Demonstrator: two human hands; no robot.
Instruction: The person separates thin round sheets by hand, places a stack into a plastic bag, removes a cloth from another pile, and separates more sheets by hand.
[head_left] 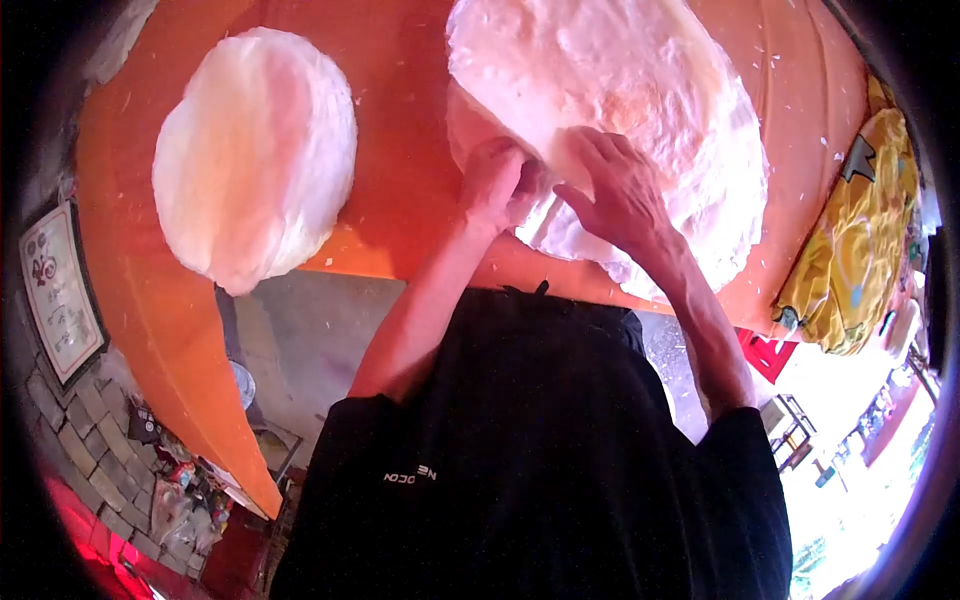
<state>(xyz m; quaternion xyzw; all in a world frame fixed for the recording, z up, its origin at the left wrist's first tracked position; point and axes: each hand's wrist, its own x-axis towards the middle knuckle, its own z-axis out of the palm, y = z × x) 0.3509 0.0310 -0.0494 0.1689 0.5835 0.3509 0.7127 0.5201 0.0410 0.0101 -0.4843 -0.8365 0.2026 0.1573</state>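
Note:
A large, pale, fluffy sheet (680, 110), which looks like cotton wadding, lies on the orange-covered table. My left hand (497, 183) is at its near left edge, fingers curled and closed on the material; the fingertips are partly hidden. Close beside it, my right hand (618, 190) has its fingers bent over the same sheet, with the thumb lower down at its edge. Between the two hands the edge looks raised or folded. A second, smaller oval sheet (255, 155) of similar pale material lies apart to the left, its near end reaching the table edge.
The orange cover (395, 120) has small white scraps on it and hangs down at the left. A crumpled yellow patterned cloth (850, 240) lies at the right edge. A framed certificate (62, 290) stands against the brick at left, with clutter (185, 505) on the floor below.

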